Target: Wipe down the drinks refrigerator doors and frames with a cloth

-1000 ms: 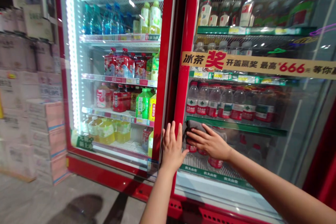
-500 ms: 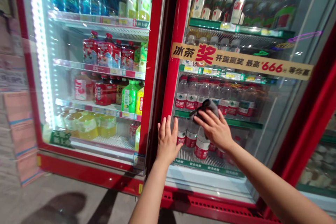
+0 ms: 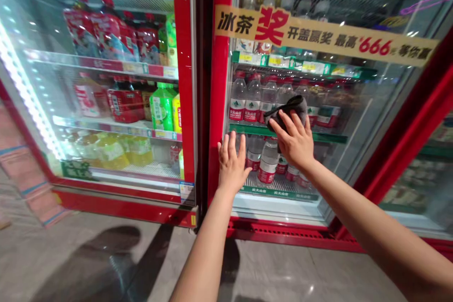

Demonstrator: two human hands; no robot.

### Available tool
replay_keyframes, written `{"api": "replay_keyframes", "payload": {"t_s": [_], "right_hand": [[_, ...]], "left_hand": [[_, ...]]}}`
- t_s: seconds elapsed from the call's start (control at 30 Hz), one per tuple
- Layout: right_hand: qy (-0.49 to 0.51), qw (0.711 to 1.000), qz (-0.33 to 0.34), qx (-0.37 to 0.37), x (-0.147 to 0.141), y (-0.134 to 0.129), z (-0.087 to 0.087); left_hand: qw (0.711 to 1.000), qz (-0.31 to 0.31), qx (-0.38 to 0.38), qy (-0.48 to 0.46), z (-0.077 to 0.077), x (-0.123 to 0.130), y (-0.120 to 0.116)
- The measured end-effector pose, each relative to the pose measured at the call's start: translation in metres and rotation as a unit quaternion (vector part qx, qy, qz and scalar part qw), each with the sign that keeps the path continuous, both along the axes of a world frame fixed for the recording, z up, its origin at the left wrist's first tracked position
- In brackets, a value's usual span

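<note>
My left hand [image 3: 232, 165] is spread out flat, palm toward the glass door, close to its red frame [image 3: 222, 80]. It holds nothing. Under my right hand [image 3: 296, 140] is a bunched dark grey cloth [image 3: 299, 104], pressed against the glass door of the right-hand fridge. The fingers lie over the cloth, which sticks out above and to the left of them. Behind the glass stand water bottles [image 3: 268, 165] with red and white labels, partly hidden by my hands.
A yellow banner [image 3: 314, 40] runs across the glass above my hands. To the left, a second fridge holds red drinks [image 3: 123, 106] and green bottles [image 3: 162, 108]. Pink cartons [image 3: 37, 191] are stacked at the far left. Grey floor [image 3: 276, 269] lies below.
The view has tilted down, showing more floor. My right hand has slid the cloth slightly upward on the glass, above the green shelf edge. My left hand stays flat at about the same place.
</note>
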State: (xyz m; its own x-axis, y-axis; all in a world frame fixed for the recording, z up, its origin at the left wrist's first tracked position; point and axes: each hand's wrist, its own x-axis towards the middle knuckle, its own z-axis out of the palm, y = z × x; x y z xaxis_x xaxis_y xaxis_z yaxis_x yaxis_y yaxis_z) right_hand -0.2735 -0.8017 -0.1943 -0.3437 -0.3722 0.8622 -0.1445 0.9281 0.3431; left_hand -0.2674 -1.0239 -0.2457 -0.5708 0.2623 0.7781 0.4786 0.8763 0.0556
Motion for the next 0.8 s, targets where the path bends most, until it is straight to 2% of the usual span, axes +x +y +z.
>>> {"api": "replay_keyframes", "payload": {"t_s": [0.07, 0.13, 0.2, 0.27, 0.33, 0.37, 0.43, 0.47, 0.53, 0.57, 0.63, 0.67, 0.73, 0.8], "right_hand": [[-0.022, 0.998, 0.026, 0.055, 0.004, -0.003, -0.021], [-0.074, 0.982, 0.076, 0.158, 0.008, -0.004, -0.040], [-0.111, 0.965, 0.101, 0.217, 0.009, 0.002, -0.045], [-0.094, 0.980, 0.068, 0.164, 0.006, 0.012, -0.035], [-0.033, 0.999, 0.006, 0.027, 0.003, 0.023, -0.023], [0.000, 0.999, -0.022, -0.048, 0.001, 0.026, -0.020], [0.040, 0.984, -0.056, -0.163, 0.000, 0.022, -0.026], [0.043, 0.978, -0.062, -0.194, 0.000, 0.016, -0.034], [0.024, 0.978, -0.054, -0.198, 0.000, -0.002, -0.052], [0.003, 0.986, -0.036, -0.165, 0.000, -0.010, -0.060], [-0.037, 0.995, 0.010, -0.090, -0.001, -0.016, -0.064], [-0.039, 0.996, 0.032, -0.076, -0.001, -0.012, -0.061], [0.014, 0.990, 0.059, -0.124, -0.002, 0.009, -0.051], [0.112, 0.965, 0.064, -0.229, -0.001, 0.039, -0.045]], "left_hand": [[1.000, 0.002, -0.002, 0.003, 0.001, 0.000, 0.003], [1.000, 0.001, -0.002, 0.007, 0.001, 0.000, 0.005], [1.000, 0.000, -0.002, 0.013, 0.000, -0.001, 0.005], [1.000, 0.001, -0.001, 0.020, -0.001, -0.003, 0.003], [1.000, 0.005, 0.000, 0.024, -0.001, -0.005, 0.002], [1.000, 0.008, 0.000, 0.025, -0.001, -0.006, 0.002], [1.000, 0.013, 0.000, 0.028, -0.001, -0.007, 0.004], [0.999, 0.014, 0.000, 0.029, -0.001, -0.007, 0.007], [0.999, 0.012, -0.002, 0.034, -0.002, -0.007, 0.012], [0.999, 0.008, -0.006, 0.037, -0.003, -0.007, 0.016], [0.999, -0.004, -0.017, 0.045, -0.005, -0.006, 0.022], [0.998, -0.009, -0.022, 0.051, -0.005, -0.006, 0.025], [0.998, -0.017, -0.029, 0.062, -0.006, -0.006, 0.029], [0.997, -0.023, -0.030, 0.070, -0.006, -0.007, 0.034]]}}
